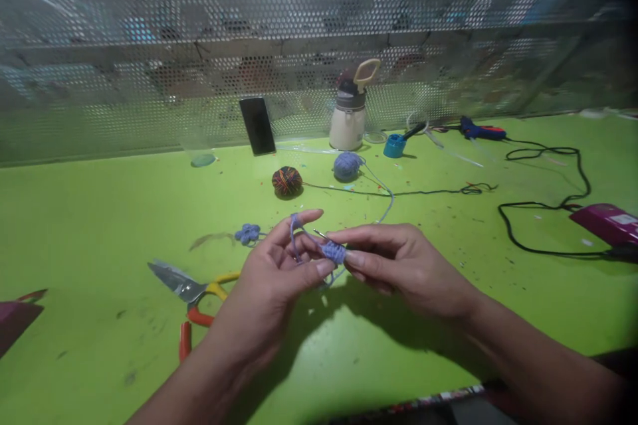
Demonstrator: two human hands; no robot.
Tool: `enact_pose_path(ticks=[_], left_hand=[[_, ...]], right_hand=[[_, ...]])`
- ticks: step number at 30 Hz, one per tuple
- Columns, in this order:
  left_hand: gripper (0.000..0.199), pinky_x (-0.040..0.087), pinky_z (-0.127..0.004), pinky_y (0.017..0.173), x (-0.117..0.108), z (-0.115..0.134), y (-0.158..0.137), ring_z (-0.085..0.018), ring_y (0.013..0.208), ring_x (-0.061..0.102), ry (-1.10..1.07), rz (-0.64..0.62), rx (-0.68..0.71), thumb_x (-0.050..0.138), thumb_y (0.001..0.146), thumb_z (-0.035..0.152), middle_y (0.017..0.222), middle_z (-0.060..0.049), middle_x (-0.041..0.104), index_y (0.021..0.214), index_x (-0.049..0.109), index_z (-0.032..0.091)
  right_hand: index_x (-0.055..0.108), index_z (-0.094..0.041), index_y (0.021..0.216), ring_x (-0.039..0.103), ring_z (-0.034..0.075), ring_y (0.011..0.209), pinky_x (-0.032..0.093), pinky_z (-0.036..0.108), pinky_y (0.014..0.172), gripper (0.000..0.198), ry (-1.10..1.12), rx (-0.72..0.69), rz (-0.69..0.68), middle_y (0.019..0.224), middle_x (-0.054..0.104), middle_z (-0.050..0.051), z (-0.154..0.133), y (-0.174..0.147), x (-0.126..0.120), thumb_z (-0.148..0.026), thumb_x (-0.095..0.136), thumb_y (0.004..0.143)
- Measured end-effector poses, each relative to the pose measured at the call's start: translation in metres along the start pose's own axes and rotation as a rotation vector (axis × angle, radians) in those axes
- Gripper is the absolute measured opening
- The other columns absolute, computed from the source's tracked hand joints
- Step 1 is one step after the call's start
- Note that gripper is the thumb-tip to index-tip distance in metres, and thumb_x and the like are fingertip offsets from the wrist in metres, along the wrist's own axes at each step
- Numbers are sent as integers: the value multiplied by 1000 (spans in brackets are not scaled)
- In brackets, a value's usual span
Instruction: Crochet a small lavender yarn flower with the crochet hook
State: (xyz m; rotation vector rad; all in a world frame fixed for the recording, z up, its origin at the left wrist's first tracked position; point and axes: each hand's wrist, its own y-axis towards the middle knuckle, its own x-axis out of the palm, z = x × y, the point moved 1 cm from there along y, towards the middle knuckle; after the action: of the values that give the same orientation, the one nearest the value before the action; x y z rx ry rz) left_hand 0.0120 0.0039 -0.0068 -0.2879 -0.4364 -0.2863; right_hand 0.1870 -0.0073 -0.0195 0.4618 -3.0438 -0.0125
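My left hand [276, 272] pinches a small purple crochet piece [333, 252] between thumb and fingers. Purple yarn [293, 232] loops round its raised index finger. My right hand [403, 262] is closed at the piece's right side, holding a thin metal crochet hook [319, 233] whose tip shows past the stitches; its handle is hidden. A purple yarn ball [347, 166] lies farther back, its strand running towards my hands. Left of my left hand rests a purple crocheted flower [248, 234]. Scissors [199, 292] with orange and yellow handles lie open, partly behind my left wrist.
A multicoloured yarn ball [287, 181] trails a dark strand rightward. Behind stand a phone [257, 126], a cream bottle [347, 123] and a blue tape roll [395, 145] before a perforated metal screen [209, 80]. A glue gun [481, 129] and corded magenta device [608, 224] lie right.
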Motion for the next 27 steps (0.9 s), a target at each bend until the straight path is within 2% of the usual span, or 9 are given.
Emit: enact_pose_path(ticks=[5,11,18,22,25,27], left_hand=[[58,47,-19,74,0,1,1,-9,72,60,-44,-1,25,82,63,3,74,4,65,115,62,19],[61,50,-19,73,-1,1,2,-10,71,65,-95,-100,-35,81,64,1,75,3,68,117,58,21],[48,53,-15,70,-7,-4,8,-7,68,67,-216,-235,-62,77,67,-5,75,2,71,107,63,18],[46,53,-16,70,-8,-6,10,-8,69,68,-214,-226,-87,77,67,-5,77,2,71,106,66,18],[49,52,-16,71,-8,-7,11,-8,71,67,-202,-202,-87,76,70,-3,81,1,71,112,65,18],[47,52,-18,74,-8,-7,11,-10,75,67,-227,-195,-86,75,71,1,85,-2,72,115,65,16]], right_hand=[[74,-18,113,37,7,50,25,21,44,28,19,19,-18,57,50,-3,-2,0,1,-24,66,87],[74,-18,113,37,7,49,26,20,43,28,90,19,-15,58,51,-3,1,-2,5,-23,66,86],[74,-20,113,37,5,48,25,17,42,27,164,21,-18,58,51,-4,5,-6,7,-22,67,86],[74,-19,112,37,5,47,25,16,41,27,165,21,3,55,49,-5,4,-5,7,-19,65,87],[75,-21,110,44,6,50,35,17,45,27,79,-29,59,60,59,-3,2,-4,8,-15,65,86],[76,-22,108,60,10,65,48,21,61,28,-12,-103,100,79,72,2,0,-3,9,-12,64,86]])
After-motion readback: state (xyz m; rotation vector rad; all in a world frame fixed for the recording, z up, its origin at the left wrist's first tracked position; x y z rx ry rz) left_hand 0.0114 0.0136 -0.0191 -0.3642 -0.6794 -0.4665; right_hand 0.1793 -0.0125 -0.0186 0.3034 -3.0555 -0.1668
